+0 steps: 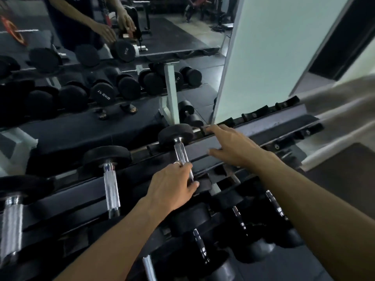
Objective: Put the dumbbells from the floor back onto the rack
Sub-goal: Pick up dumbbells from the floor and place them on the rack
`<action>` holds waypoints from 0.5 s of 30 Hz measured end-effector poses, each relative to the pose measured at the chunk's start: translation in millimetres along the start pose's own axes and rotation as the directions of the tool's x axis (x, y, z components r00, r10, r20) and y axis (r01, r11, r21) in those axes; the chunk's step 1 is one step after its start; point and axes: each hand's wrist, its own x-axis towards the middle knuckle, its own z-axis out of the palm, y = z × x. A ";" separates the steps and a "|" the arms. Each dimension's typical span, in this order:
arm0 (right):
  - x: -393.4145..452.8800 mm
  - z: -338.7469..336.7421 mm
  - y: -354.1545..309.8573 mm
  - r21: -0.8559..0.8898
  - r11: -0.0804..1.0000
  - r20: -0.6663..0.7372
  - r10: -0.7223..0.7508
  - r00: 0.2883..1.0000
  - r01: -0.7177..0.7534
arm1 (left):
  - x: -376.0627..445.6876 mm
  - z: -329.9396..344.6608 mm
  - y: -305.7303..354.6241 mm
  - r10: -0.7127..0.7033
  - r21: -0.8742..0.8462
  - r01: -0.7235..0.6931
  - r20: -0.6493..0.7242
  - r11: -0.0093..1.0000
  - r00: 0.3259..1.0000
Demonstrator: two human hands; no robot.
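A small black dumbbell [176, 135] with a chrome handle lies across the top shelf of the dark rack [263, 128]. My left hand [174, 185] grips the near end of its handle. My right hand [231, 147] hovers just to the right of it with straight fingers over the bare rack rail, touching or nearly touching a saddle. Two larger dumbbells [107, 159] lie on the same shelf to the left. Several more dumbbells [239, 218] sit on the lower shelf below my arms.
A mirror [101, 57] behind the rack reflects the dumbbells and a person's hands. A pale wall [274, 47] stands at the right, with a light cloth [341, 110] draped over the rack's right end. Dark floor shows at the lower right.
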 end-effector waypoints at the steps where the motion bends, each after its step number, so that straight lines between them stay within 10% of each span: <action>1: -17.1 0.2 1.0 -0.003 0.999 -0.005 0.041 0.999 -0.041 | -6.3 -1.4 4.5 0.041 0.003 -0.041 0.016 0.999 0.999; 15: -290.4 56.2 51.2 0.031 0.858 -0.034 0.513 0.858 -0.512 | -105.5 68.5 151.1 0.532 -0.079 -0.529 0.227 0.845 0.816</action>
